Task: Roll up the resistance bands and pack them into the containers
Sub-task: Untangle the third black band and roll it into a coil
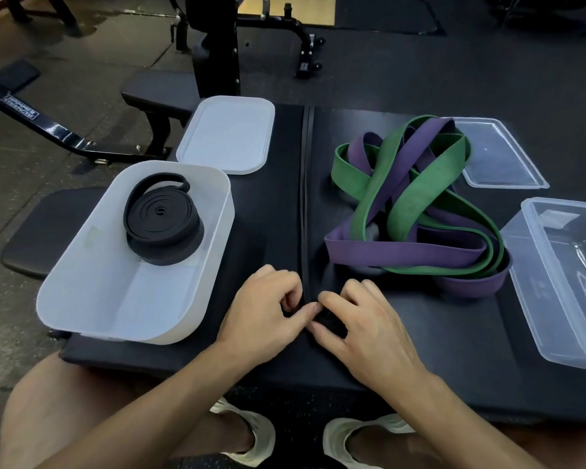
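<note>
A thin black resistance band (306, 198) lies stretched straight away from me down the middle of the black padded surface (437, 326). Its near end is a small roll pinched between my left hand (268, 313) and my right hand (356, 319), whose curled fingers meet over it. A rolled black band (163, 221) sits in the far part of a white container (82, 272) on the left. Tangled green band (416, 194) and purple band (403, 250) lie in a heap on the right.
The white lid (227, 133) lies beyond the white container. A clear container (569, 279) stands at the right edge, its clear lid (501, 157) behind the heap. Gym bench frames and rubber floor lie beyond. My knees and shoes are below the pad's front edge.
</note>
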